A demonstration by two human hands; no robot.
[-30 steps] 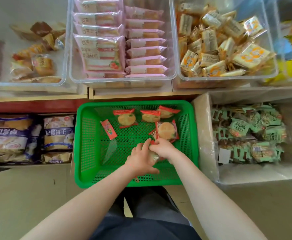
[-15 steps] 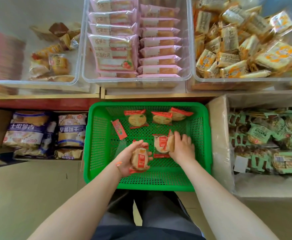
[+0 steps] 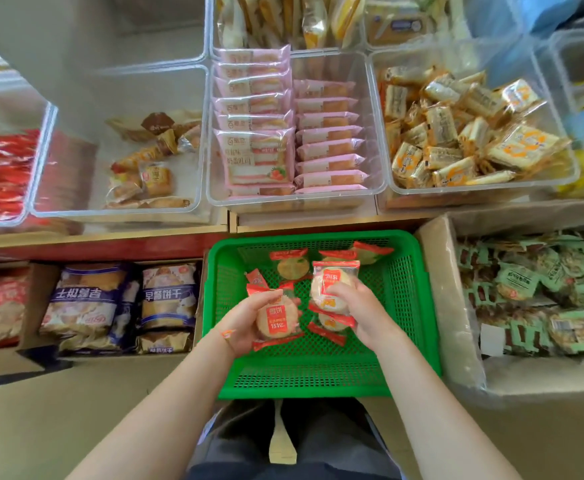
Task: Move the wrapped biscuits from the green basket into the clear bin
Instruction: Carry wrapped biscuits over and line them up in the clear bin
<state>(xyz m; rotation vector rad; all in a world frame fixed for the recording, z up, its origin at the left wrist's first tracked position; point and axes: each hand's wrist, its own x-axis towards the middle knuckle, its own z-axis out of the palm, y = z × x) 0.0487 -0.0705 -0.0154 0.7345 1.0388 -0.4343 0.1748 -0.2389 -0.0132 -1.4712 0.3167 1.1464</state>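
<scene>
Holding wrapped biscuits (image 3: 278, 318) over green basket (image 3: 418, 299): both hands (image 3: 360, 310).

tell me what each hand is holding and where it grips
Left hand holds a wrapped biscuit around its edge; right hand holds another biscuit by its lower side.

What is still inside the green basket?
In the green basket, three wrapped biscuits lie at the far end, a small red packet beside them. More under the right hand; count hidden.

Green, red and pink on the shelves

Green mesh basket (image 3: 418, 306) holds red-edged clear biscuit wrappers (image 3: 289, 266); far bins show pink packets (image 3: 328, 140) and orange-printed packets (image 3: 522, 150); green packets (image 3: 526, 282) lie right.
</scene>
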